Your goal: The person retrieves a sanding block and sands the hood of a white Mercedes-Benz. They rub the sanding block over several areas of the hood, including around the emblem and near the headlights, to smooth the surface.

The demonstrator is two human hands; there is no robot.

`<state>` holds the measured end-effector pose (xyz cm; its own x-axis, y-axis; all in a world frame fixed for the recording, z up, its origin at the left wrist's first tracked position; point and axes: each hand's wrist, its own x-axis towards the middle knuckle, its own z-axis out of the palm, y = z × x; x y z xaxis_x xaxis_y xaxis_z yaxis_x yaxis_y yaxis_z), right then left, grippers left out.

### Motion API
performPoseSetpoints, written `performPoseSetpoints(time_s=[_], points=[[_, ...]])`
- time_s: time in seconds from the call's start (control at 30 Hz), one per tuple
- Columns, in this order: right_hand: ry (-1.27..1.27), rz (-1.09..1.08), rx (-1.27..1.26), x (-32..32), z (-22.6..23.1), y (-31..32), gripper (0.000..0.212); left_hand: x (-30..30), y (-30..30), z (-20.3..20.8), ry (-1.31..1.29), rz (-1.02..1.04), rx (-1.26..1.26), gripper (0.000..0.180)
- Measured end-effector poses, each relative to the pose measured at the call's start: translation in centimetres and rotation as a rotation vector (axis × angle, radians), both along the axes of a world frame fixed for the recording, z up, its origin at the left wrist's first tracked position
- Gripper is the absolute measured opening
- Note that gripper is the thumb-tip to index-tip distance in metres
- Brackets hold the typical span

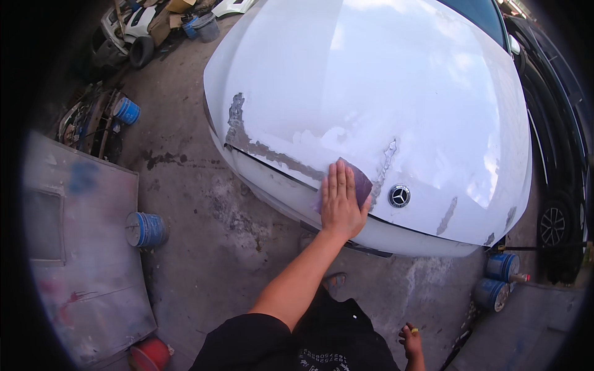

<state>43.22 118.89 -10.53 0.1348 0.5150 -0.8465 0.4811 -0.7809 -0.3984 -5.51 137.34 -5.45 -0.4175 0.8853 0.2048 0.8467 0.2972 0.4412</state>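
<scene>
My left hand [339, 204] lies flat, fingers together, on a sheet of purplish-brown sandpaper [359, 178]. It presses the sheet on the front edge of a white car hood [408, 99]. The paper shows on both sides of the fingers; the rest is hidden beneath them. A grey bare patch [272, 153] runs along the edge to the left of the hand. To its right are a rough grey streak [385, 167] and a round emblem [399, 195]. My right hand [411, 344] hangs low at the right, fingers curled, with a small yellow thing at them.
Blue buckets [146, 229] stand on the stained concrete floor [204, 260]; another two [492, 294] are at the right. A paint-marked panel [93, 247] is at the left, above a red container [150, 355]. A dark car [557, 154] stands close on the right. Car parts and a tyre [142, 52] lie far left.
</scene>
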Motion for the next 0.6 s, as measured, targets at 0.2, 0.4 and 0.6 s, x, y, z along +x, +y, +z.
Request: performPoseSetpoints(time_s=[0.2, 0.4, 0.6], points=[[-0.010, 0.034, 0.004, -0.1, -0.1, 0.9, 0.062, -9.3, 2.0, 1.1, 0.066, 0.097, 0.028, 0.083], [0.000, 0.088, 0.020, -1.3, 0.4, 2.6, 0.063, -2.2, 0.6, 0.3, 0.041, 0.069, -0.025, 0.084], [0.005, 0.092, 0.050, -1.7, 0.1, 3.1, 0.061, -12.5, 2.1, 1.0, 0.038, 0.219, -0.045, 0.083]])
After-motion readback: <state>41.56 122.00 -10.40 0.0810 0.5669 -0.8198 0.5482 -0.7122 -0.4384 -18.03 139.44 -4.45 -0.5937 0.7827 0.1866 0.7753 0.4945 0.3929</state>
